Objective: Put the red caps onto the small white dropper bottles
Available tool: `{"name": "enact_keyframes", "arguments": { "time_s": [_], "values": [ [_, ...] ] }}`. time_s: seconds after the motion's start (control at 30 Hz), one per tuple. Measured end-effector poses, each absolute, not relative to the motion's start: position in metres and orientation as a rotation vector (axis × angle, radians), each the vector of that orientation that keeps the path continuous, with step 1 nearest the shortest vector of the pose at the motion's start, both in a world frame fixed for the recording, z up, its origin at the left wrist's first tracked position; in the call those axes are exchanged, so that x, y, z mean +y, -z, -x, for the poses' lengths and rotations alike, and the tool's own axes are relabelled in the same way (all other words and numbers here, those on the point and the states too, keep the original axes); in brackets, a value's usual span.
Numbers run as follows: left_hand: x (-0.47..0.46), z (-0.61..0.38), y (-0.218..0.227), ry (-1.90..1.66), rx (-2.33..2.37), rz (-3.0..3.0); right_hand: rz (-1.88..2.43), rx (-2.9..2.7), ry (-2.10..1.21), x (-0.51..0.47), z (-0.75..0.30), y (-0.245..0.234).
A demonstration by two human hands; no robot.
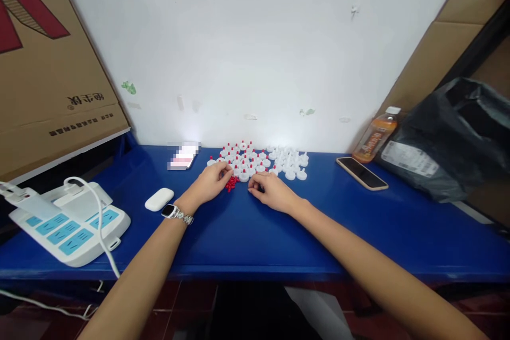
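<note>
My left hand (214, 181), with a watch on its wrist, is closed with fingers and thumb together at the near left edge of a group of white nozzle caps with red tips (244, 175). Whatever it may hold is hidden by the fingers. Just beside those fingertips lies a small pile of loose red tips (231, 184). My right hand (273, 191) is curled closed at the near side of the same group; I cannot make out anything in it. Farther right and behind it stand several white nozzle caps without red tips (290, 162).
On the blue table (255, 239) are a white earphone case (159, 199), a power strip (71, 228) with plugs and cables, and a lit phone (184, 156). To the right are another phone (362, 173), a drink bottle (375, 135) and a dark plastic bag (446, 143). Cardboard boxes flank both sides.
</note>
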State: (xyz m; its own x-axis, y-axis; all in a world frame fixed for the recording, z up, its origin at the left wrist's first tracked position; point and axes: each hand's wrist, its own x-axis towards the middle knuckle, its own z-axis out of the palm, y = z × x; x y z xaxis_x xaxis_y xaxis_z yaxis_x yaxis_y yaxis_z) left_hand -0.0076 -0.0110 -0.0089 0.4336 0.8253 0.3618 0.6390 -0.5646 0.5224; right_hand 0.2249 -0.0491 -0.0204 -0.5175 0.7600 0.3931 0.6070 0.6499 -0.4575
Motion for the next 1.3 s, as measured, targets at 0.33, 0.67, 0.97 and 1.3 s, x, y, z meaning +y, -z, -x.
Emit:
{"name": "enact_keyframes", "arguments": {
  "time_s": [0.33, 0.67, 0.97, 1.3],
  "values": [
    [-0.022, -0.015, 0.005, -0.816, 1.143, -2.435, 1.625, -1.891, -0.067, -0.014, -0.291, 0.001],
    [-0.028, -0.022, 0.005, -0.893, 1.107, -2.484, 1.464, -1.767, -0.127, -0.015, -0.278, -0.006],
    [-0.033, -0.021, 0.001, -0.876, 1.031, -2.581, 1.006, -1.748, -0.632, -0.046, -0.216, 0.002],
    [-0.022, -0.002, 0.001, -0.945, 1.227, -2.426, 1.205, -2.400, 0.127, -0.055, -0.211, 0.019]
  ]
}}
